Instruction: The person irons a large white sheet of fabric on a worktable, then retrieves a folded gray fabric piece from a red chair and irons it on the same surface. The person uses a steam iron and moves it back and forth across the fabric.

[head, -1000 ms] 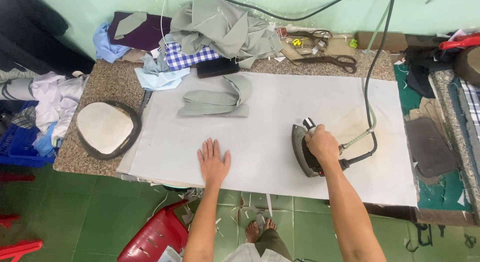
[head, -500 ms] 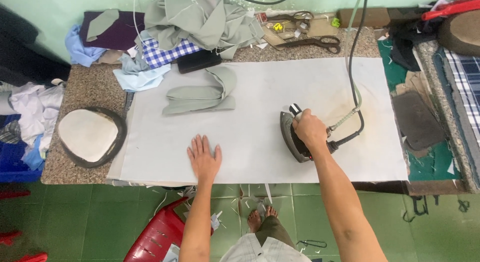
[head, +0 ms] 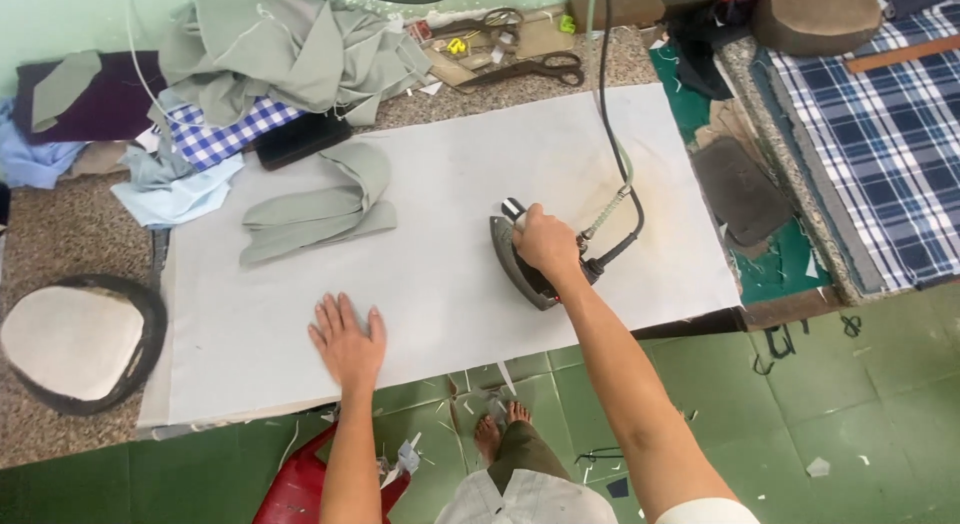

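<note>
On the bench's white pressing cloth (head: 450, 184), the right hand (head: 545, 242) has its grip clenched around the iron (head: 520, 262), while the left hand (head: 348, 336) lies released, flat, pinning the cloth smooth.

Left hand (head: 348, 339) lies flat, palm down, fingers spread and pointing toward twelve o'clock, forearm running straight back to six; right hand (head: 545, 244) is curled in a closed grip, its arm stretching back toward five o'clock.
</note>
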